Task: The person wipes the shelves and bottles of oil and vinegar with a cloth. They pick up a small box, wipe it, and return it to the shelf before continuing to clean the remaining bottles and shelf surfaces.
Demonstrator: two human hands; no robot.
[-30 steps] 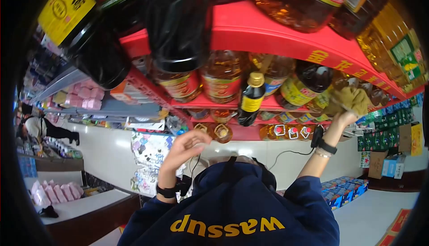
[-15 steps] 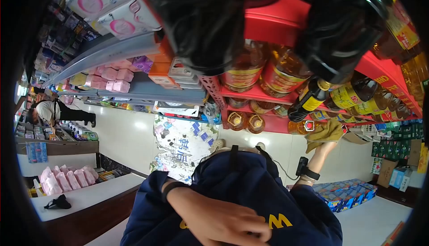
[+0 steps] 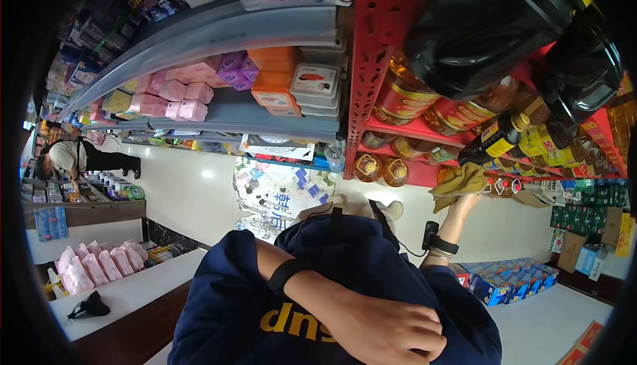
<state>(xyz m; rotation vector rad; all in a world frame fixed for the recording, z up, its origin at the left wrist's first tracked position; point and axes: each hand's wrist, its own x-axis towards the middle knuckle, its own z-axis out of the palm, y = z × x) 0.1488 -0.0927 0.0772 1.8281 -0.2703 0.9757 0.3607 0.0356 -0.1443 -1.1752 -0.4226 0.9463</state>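
My right hand (image 3: 468, 202) is closed on a yellow-brown cloth (image 3: 461, 182), which lies against the bottles on the lowest red shelf. Part of an oil bottle (image 3: 446, 175) is hidden behind the cloth. Red bottle caps (image 3: 503, 185) show just to its right. Across the front of my navy blue apron (image 3: 338, 252), my left hand (image 3: 391, 328) rests with its fingers curled in. Its palm faces away from view, so what it may hold is hidden. Two bottles of golden oil (image 3: 381, 170) stand left of the cloth.
Red shelves (image 3: 411, 129) carry more oil and dark sauce bottles (image 3: 494, 141). Grey shelves (image 3: 245, 106) hold tissue packs and boxes. Blue boxes (image 3: 511, 280) sit low at right, and pink packs (image 3: 99, 269) at left. A person (image 3: 86, 159) bends over goods at far left.
My view has shifted, bringing the red shelf's perforated post closer to the middle. The right hand and cloth have moved left along the bottles. My left hand has slid right across the apron.
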